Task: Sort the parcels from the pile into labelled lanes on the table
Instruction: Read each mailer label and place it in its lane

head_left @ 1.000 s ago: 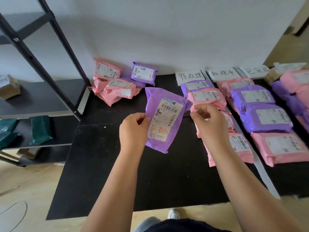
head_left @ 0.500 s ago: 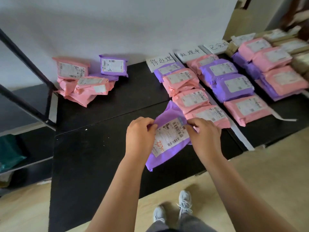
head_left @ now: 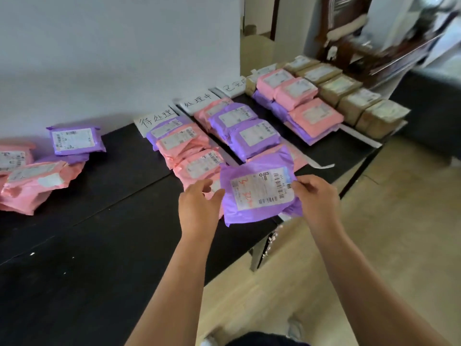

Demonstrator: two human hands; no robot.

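Presently, one item in hand: a purple plastic mailer parcel [head_left: 257, 193] with a white shipping label, label-up, held low and well in front of the leftmost white handwritten paper lane sign [head_left: 156, 121]. It sits over the near ends of the rows of pink and purple mailers [head_left: 189, 148] that run forward from that sign and to its right. Hazards, as we judge them: the film looks slick and the parcel's right end sits about at the edge of the black table [head_left: 99, 245], so a loose release could let it slide to the floor. It also spans two rows, so a careless drop could leave it in the wrong lane or astride both. The unsorted pile of pink and purple mailers [head_left: 37, 181], far left of the sign, is not yet cleared. Hands: our right hand [head_left: 316, 196] pinches the parcel's right edge, thumb on top, fingers curled beneath. Our left hand [head_left: 199, 203] meets the left edge with fingers loosely bent and close together; whether it grips we cannot tell. Both forearms reach forward, wrists roughly level.
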